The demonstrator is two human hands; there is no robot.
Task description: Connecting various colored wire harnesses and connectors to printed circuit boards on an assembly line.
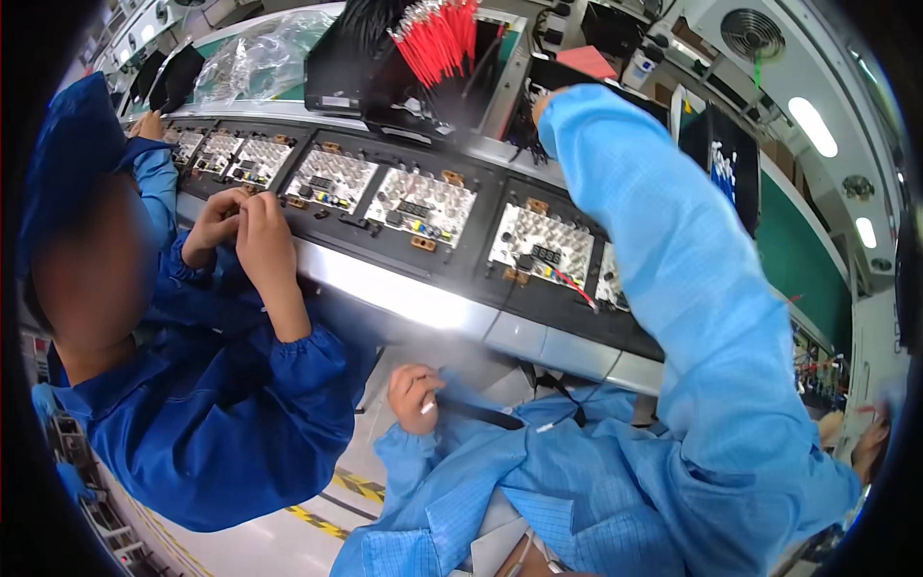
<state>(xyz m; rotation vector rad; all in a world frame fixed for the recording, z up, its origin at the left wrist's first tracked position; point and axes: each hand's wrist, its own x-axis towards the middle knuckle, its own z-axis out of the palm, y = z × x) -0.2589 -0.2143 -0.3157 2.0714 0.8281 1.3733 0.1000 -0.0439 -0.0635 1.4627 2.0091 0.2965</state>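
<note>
My left hand (415, 396) is held low in front of my body, off the line's near edge. Its fingers are curled, and a small white piece (429, 407) sticks out from them. My right arm stretches far forward over the line. Only a bit of my right hand (541, 108) shows past the blue sleeve, at a dark bin (524, 130) behind the line; its fingers are hidden. Nearest me lies a white circuit board (543, 240) with a dark display, several round parts and a red wire (575, 287) on it. My sleeve partly covers another board (611, 279).
More circuit boards (423, 207) sit in black trays along the line. Black bins behind hold red wires (440, 40) and black wires (370, 34). A co-worker in dark blue (212, 413) works close at my left, both hands (252, 231) raised by the line. A metal rail (413, 293) edges it.
</note>
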